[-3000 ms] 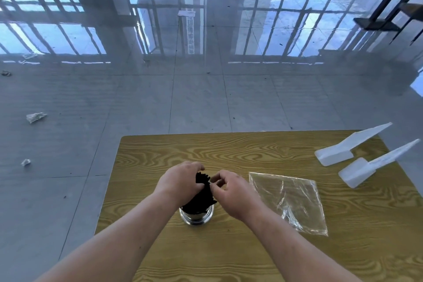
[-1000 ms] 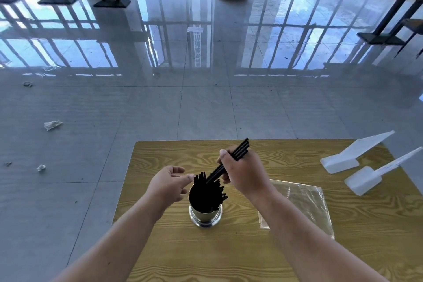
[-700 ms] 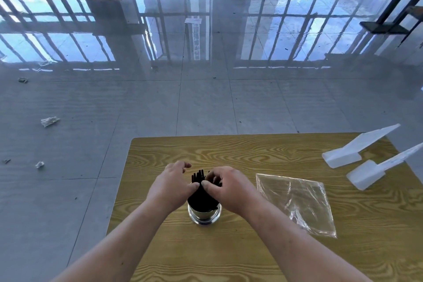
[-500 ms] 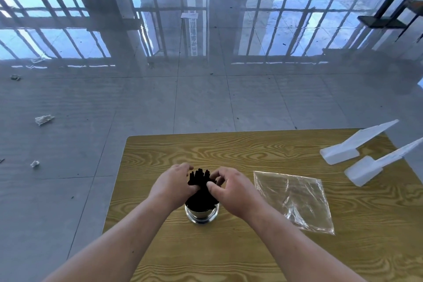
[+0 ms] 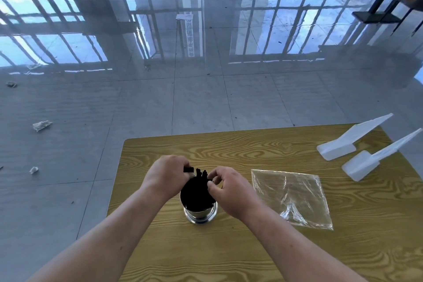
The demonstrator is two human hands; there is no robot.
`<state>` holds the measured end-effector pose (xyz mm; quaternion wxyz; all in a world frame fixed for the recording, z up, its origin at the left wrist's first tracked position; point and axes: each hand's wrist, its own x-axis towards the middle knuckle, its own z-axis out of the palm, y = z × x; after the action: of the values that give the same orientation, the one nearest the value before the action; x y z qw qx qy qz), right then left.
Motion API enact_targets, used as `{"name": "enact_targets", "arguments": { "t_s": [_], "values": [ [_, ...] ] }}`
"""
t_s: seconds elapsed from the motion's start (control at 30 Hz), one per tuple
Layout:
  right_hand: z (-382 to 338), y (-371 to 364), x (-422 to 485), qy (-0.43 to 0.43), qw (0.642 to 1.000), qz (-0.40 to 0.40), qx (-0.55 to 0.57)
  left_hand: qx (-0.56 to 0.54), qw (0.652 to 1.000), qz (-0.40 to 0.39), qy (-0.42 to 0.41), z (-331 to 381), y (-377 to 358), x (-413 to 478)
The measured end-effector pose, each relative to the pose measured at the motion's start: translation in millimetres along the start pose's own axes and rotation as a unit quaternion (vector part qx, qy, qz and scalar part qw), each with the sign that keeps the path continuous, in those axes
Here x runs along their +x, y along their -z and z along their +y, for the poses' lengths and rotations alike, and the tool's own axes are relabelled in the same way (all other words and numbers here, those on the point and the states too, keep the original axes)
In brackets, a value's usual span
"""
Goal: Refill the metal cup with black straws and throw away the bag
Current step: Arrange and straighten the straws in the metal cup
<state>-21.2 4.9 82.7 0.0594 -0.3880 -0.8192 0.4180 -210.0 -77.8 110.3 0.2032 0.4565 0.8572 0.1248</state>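
A shiny metal cup (image 5: 201, 214) stands on the wooden table (image 5: 251, 149), packed with upright black straws (image 5: 197, 192). My left hand (image 5: 167, 176) curls around the left side of the straw tops, fingers closed on a few of them. On the other side my right hand (image 5: 231, 190) pinches the straw tops between thumb and fingers. Flat on the table to the right of the cup lies the empty clear plastic bag (image 5: 290, 197), untouched.
Two white plastic wedge-shaped pieces (image 5: 343, 144) (image 5: 375, 160) lie at the table's far right corner. Crumpled scraps (image 5: 41, 125) litter the glossy tiled floor to the left. Table bases and a pillar stand far back.
One second ago my right hand held a few straws tilted above the cup. They are now down in the cup, and both hands have closed in around the straw tops.
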Motion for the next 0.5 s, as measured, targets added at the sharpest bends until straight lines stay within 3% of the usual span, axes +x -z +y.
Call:
{"name": "enact_targets", "arguments": {
  "t_s": [0.37,0.5],
  "values": [
    [-12,7,-11,0.019,0.997,0.066,0.022,-0.061,0.994,0.089,0.004,6,68,-13],
    [-21,11,-15,0.023,0.995,0.09,0.035,-0.206,0.966,0.156,0.028,-6,92,-23]
  ]
}}
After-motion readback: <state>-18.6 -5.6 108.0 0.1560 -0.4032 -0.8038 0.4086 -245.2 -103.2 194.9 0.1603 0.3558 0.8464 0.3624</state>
